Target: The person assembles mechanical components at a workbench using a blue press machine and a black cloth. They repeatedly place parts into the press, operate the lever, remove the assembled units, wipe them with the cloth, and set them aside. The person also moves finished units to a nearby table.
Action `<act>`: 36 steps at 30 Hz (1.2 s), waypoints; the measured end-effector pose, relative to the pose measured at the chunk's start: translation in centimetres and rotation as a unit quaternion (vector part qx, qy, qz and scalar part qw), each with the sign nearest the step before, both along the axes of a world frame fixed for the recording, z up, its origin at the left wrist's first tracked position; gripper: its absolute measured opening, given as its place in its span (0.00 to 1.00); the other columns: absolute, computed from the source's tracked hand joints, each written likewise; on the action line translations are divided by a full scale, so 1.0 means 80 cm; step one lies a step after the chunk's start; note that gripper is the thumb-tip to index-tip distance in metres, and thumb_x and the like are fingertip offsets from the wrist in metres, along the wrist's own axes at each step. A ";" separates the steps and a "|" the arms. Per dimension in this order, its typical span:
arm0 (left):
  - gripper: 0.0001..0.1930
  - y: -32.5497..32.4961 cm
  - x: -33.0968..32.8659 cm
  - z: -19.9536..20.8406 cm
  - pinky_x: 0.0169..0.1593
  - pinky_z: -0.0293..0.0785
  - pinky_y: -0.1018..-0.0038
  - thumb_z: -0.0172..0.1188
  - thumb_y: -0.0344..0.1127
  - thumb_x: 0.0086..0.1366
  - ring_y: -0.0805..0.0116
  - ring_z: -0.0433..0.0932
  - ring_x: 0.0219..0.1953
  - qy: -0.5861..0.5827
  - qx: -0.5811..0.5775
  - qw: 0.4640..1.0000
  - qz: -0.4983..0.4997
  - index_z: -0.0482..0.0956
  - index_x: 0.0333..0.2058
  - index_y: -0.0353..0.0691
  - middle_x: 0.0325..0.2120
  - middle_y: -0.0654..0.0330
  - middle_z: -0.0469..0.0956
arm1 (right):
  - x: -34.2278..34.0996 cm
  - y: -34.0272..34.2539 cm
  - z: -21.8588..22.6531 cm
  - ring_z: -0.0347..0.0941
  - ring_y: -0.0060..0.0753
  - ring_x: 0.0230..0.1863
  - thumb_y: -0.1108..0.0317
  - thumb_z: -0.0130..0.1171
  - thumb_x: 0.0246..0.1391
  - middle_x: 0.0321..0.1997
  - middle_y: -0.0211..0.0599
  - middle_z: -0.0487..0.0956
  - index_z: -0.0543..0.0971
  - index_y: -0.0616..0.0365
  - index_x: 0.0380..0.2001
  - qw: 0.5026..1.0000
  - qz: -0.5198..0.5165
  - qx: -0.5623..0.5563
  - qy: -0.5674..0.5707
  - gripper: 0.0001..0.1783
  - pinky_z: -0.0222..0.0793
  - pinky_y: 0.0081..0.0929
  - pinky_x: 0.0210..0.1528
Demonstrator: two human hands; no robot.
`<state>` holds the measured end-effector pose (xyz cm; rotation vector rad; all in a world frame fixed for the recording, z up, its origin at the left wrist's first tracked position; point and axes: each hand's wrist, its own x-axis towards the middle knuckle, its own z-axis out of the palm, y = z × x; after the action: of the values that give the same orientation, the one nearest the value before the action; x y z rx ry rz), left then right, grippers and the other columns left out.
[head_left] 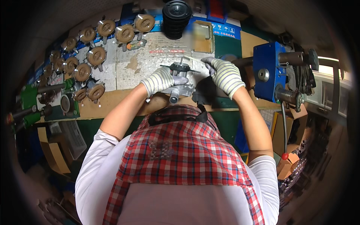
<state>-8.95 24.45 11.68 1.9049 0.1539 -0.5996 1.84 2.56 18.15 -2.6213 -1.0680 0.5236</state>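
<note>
We find the metal casting [183,89] on the tabletop [111,98] at our twelve o'clock. The left hand [159,80] is clamped on it from ten o'clock, beside a black crossbar [180,68]. The right hand [226,74], at two o'clock, meets a thin pale bar [195,59]; whether its grip is closed, we cannot tell. We advise bracing the casting firmly and keeping side load off the bar.

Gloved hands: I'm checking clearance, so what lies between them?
In the head view, between the left hand and right hand lie part of a black crossbar, part of a grey metal housing and a slim pale item too blurred to identify.
</note>
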 end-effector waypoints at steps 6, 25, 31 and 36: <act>0.22 0.003 0.007 -0.030 0.43 0.75 0.69 0.71 0.54 0.56 0.70 0.76 0.32 -0.011 -0.007 0.999 0.032 0.82 0.37 0.40 0.29 0.61 0.81 | 0.036 -0.005 -0.073 0.79 0.39 0.32 0.64 0.51 0.65 0.31 0.44 0.82 0.81 0.59 0.47 0.953 -0.086 0.105 0.269 0.15 0.73 0.34 0.41; 0.31 0.084 -0.099 -0.053 0.65 0.70 0.68 0.67 0.40 0.65 0.59 0.73 0.60 0.150 -0.472 0.820 0.288 0.65 0.60 0.31 0.58 0.50 0.73 | 0.156 0.116 -0.230 0.68 0.49 0.58 0.42 0.56 0.59 0.56 0.45 0.74 0.78 0.57 0.50 0.880 -0.359 0.176 -0.258 0.29 0.67 0.49 0.59; 0.31 0.090 -0.077 -0.090 0.60 0.71 0.68 0.69 0.45 0.59 0.64 0.75 0.55 0.050 -0.100 0.969 0.221 0.73 0.58 0.37 0.51 0.56 0.78 | 0.137 0.191 -0.093 0.71 0.41 0.60 0.45 0.64 0.51 0.58 0.40 0.78 0.75 0.50 0.56 0.926 0.076 0.136 -0.344 0.33 0.57 0.47 0.67; 0.32 0.073 -0.031 -0.113 0.57 0.71 0.65 0.71 0.55 0.51 0.60 0.77 0.51 -0.087 0.164 0.975 0.126 0.78 0.50 0.41 0.48 0.57 0.81 | 0.121 0.195 -0.032 0.78 0.51 0.44 0.73 0.55 0.56 0.40 0.45 0.81 0.75 0.59 0.50 0.962 0.017 0.181 -0.206 0.17 0.70 0.45 0.53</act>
<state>-11.41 30.30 2.65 2.2015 0.3948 -0.2442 11.52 18.16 15.56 -2.4331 -1.1921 -0.2139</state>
